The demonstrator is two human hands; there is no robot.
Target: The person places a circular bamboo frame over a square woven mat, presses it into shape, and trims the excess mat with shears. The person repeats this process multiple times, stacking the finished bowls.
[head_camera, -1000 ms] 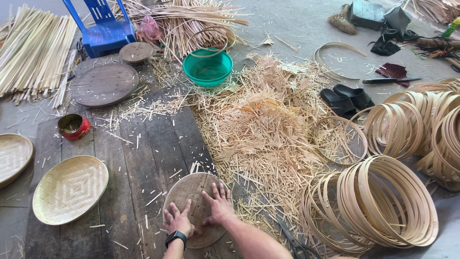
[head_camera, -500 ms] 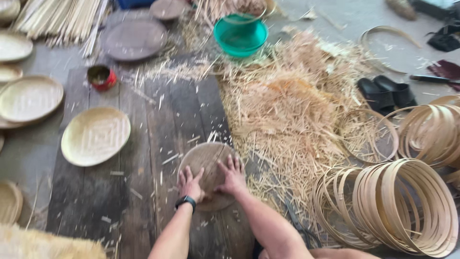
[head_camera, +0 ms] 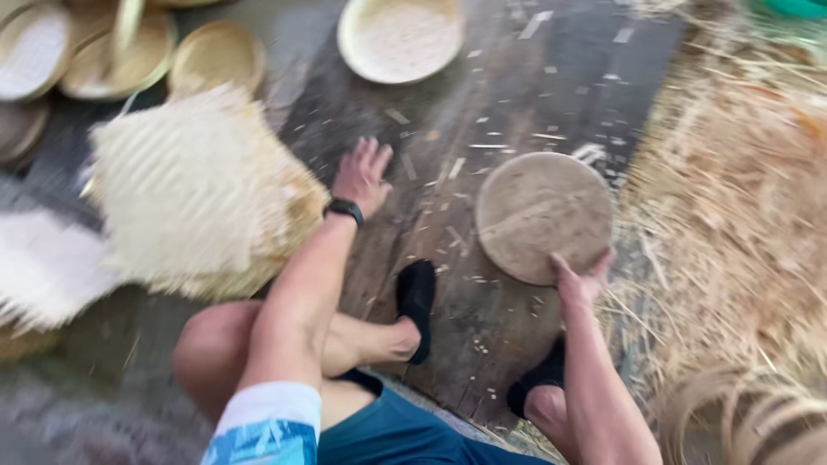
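The round woven disc (head_camera: 543, 215) lies flat on the dark boards, its near right edge under the right hand (head_camera: 579, 280), whose grip is blurred, while the spread-fingered left hand (head_camera: 362, 176) rests well left.

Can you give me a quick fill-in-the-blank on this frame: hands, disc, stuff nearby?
1. The right hand grips the edge of a round ____ disc.
2. The left hand is spread open, with a black ____ at its wrist.
3. The disc lies on dark ____ planks.
4. The stack of square woven mats lies to the ____ of the left hand.

Missing words: woven; band; wooden; left
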